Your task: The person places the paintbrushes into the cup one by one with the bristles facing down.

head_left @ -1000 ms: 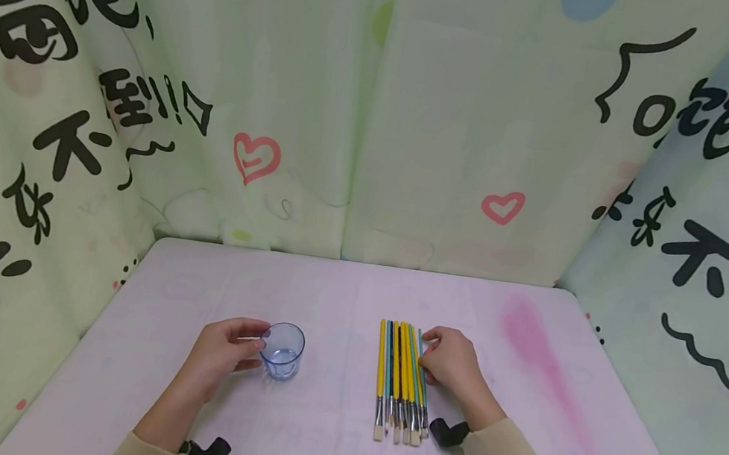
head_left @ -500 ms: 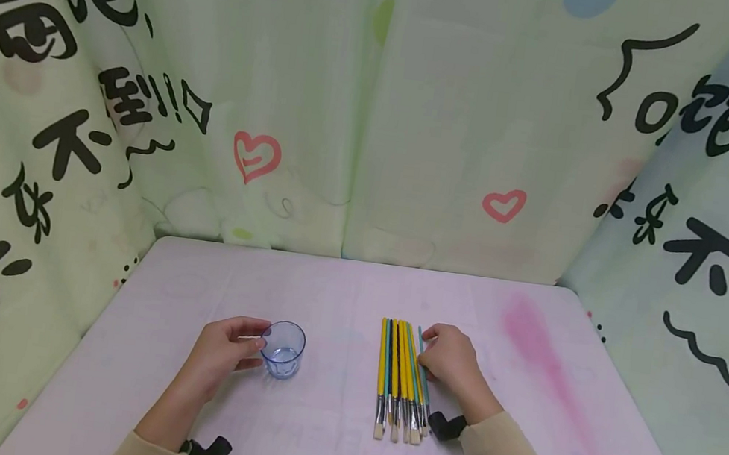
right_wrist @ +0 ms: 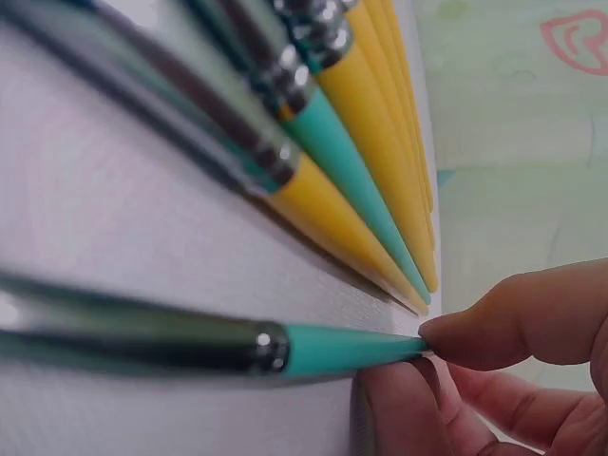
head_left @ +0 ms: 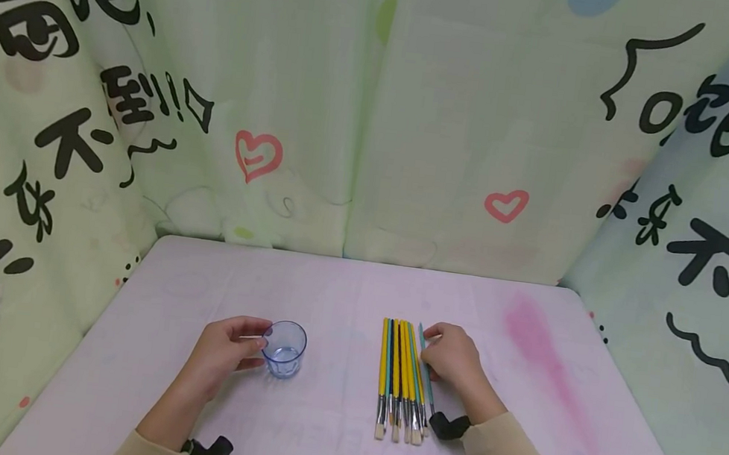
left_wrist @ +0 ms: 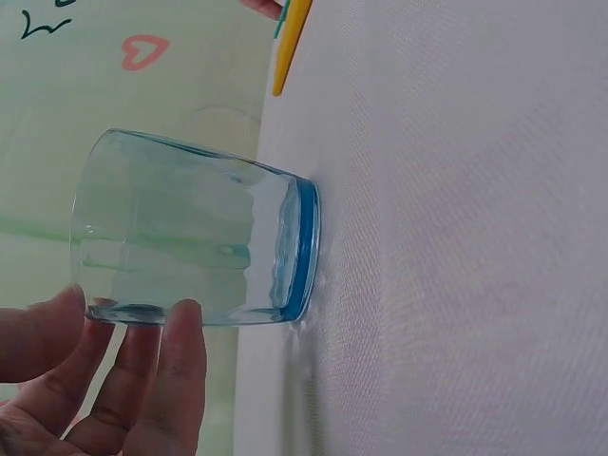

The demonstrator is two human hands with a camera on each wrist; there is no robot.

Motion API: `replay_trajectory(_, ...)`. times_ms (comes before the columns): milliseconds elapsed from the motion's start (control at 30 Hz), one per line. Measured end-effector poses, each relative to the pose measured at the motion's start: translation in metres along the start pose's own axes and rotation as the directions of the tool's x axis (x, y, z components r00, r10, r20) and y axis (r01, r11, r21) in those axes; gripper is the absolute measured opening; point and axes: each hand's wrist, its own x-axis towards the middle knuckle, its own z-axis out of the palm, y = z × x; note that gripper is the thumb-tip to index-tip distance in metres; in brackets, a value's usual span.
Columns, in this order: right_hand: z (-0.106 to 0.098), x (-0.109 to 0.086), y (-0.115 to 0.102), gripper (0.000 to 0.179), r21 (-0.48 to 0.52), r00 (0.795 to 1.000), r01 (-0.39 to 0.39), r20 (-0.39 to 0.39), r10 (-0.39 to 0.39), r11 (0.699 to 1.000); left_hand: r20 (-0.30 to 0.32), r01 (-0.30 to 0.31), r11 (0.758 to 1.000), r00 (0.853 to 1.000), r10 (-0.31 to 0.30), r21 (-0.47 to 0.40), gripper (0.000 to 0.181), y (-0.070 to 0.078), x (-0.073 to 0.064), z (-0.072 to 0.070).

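In the head view, a clear bluish drinking glass [head_left: 284, 350] stands upright on the table at centre left. My left hand [head_left: 225, 354] holds its left side, thumb and fingers around the wall near the rim. Right of centre lies a row of paintbrushes [head_left: 398, 370] with yellow, turquoise and dark handles, bristles toward me. At the row's right end my right hand [head_left: 455, 356] pinches a turquoise paintbrush [right_wrist: 347, 350] near its handle end, between thumb and finger. In the right wrist view, this brush lies apart from the others; its bristles are out of frame.
A pale pink cloth [head_left: 343, 293] covers the table, with a darker pink streak [head_left: 545, 361] on the right. Light green curtains [head_left: 325, 103] with writing and hearts enclose the back and sides. A black wrist mount [head_left: 447, 426] sits by the right sleeve.
The turquoise paintbrush in my right hand has shifted slightly right, its lower end swinging away from the row. My left hand and the glass have stayed in place.
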Motion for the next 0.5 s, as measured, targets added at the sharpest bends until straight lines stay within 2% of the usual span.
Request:
replay_trajectory(233,-0.0033,-0.0021,0.0014,0.042,0.122,1.000,0.023,0.003,-0.024,0.992,0.003,0.003,1.000,1.000,-0.003,0.001,0.032,0.0001,0.0011,0.0003)
replay_trajectory(500,-0.0099,-0.0077,-0.0040,0.046,0.248,0.995,0.096,-0.038,-0.089,0.964,-0.005,0.016,1.000,1.000,-0.016,0.006,0.032,-0.0010,0.0010,0.0006)
